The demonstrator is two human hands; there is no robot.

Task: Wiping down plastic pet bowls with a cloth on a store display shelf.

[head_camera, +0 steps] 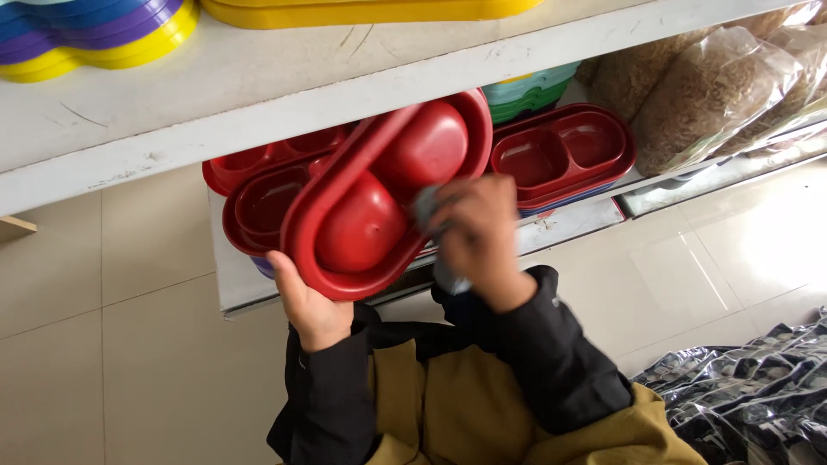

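Left hand [312,303] grips red double bowl [379,194] by its rim; right hand [478,237] presses grey cloth [428,209] against it. Likely light, stiff, slick plastic.

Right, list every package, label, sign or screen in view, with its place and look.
Clear plastic bags: upper right, on the lower shelf, bulging, filled with brown flaky material.
Crinkled dark wrapping: bottom right on the floor, black and grey pattern; cannot tell what it is.
No labels, signs or screens visible.

Dark red double bowl [379,194], grey cloth [428,207], white shelf [258,103], yellow and purple trays [95,39]
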